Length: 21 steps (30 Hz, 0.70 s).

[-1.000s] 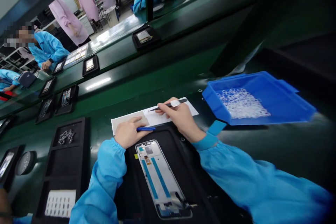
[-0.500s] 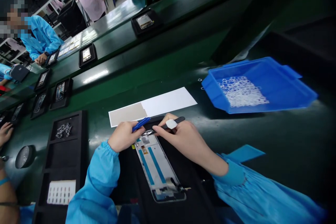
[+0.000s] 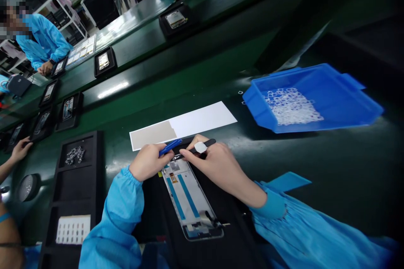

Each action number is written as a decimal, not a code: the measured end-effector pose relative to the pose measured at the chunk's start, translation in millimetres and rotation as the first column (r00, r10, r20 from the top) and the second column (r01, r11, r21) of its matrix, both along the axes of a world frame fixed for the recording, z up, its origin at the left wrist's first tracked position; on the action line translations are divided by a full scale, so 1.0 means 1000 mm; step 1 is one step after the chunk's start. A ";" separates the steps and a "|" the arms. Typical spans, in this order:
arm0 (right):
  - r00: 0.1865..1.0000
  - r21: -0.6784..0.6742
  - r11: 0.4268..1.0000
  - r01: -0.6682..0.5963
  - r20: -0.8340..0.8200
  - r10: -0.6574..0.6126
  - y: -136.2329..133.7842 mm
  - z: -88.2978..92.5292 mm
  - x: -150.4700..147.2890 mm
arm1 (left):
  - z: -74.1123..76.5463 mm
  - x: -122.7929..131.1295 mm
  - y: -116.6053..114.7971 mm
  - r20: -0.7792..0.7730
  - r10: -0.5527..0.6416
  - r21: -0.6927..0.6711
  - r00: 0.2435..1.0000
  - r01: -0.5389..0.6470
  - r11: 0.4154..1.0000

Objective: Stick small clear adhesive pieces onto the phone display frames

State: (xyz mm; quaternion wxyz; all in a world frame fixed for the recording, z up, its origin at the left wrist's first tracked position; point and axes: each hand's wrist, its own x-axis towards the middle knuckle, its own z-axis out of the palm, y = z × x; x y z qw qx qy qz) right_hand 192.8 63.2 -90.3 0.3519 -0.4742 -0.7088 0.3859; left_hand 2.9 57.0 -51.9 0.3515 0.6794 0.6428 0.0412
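Your right hand (image 3: 216, 164), fingers clamped on tweezers (image 3: 209, 143), moved from white sheet (image 3: 203, 117) to phone frame (image 3: 183, 197), your left hand (image 3: 145, 162) gripping blue tool (image 3: 170, 146)

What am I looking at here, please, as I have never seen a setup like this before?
There is no machine here: a person works with two bare hands, and one camera worn on the head looks forward and down at them. The left hand holds a blue pen-like tool; the right hand holds dark tweezers at the top end of an open phone body. Around them on the green table lie a white card, a blue bin of small white pieces and a black divided tray. Another person's hand shows at the far left.
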 end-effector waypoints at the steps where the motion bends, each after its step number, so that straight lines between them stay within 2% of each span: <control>1: 1.000 0.002 1.000 0.001 0.000 -0.001 0.000 0.000 0.000 | 0.000 0.000 0.000 0.001 -0.003 0.000 1.000 0.003 1.000; 12: 1.000 0.001 1.000 0.023 -0.018 -0.023 -0.001 0.001 -0.001 | 0.003 0.003 -0.001 -0.001 0.009 -0.016 1.000 -0.009 1.000; 21: 1.000 0.020 1.000 0.020 0.014 -0.020 0.000 0.001 0.000 | 0.001 0.006 -0.002 -0.077 -0.008 -0.004 0.997 0.008 1.000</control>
